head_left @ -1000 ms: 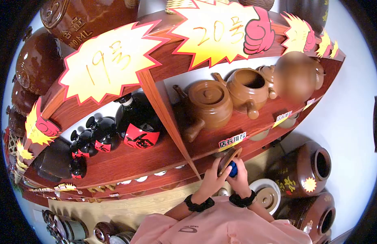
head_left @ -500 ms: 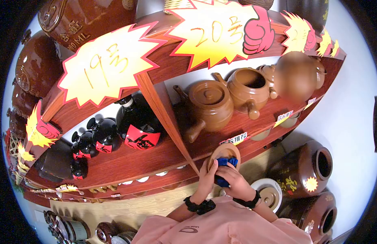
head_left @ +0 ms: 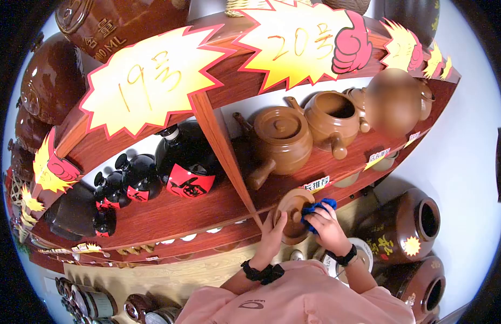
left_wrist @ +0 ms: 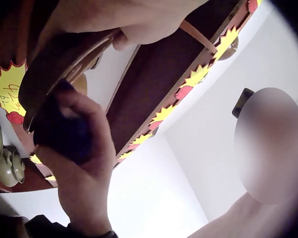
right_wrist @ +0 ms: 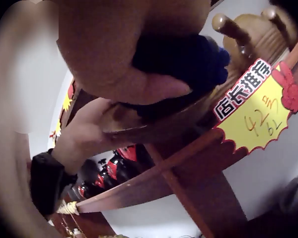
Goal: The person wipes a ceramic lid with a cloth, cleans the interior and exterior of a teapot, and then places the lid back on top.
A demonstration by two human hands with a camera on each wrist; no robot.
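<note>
A round brown pot lid (head_left: 287,204) with a knob is tilted up in front of the shelf in the head view. My left hand (head_left: 270,237) grips its left edge, thumb over the face. In my right hand (head_left: 328,229) is a bunched dark blue cloth (head_left: 323,206), held against the lid's right side near the knob. The right wrist view has the cloth (right_wrist: 181,62) pressed along the lid (right_wrist: 164,124), with the left hand (right_wrist: 82,129) at the far rim. Seen from the left wrist, the right hand's fingers curl round the cloth (left_wrist: 64,131).
Behind the hands, a shelf (head_left: 169,224) carries a lidded brown pot (head_left: 280,143), an open-topped pot (head_left: 328,121) and black bottles (head_left: 185,156) with red labels. Large dark jars (head_left: 399,221) stand on the floor at right. Starburst price signs (head_left: 153,81) line the upper shelf edge.
The lid has turned from edge-on to face up toward the head camera. The right hand, with the blue cloth, has shifted from the lid's lower part to its right side.
</note>
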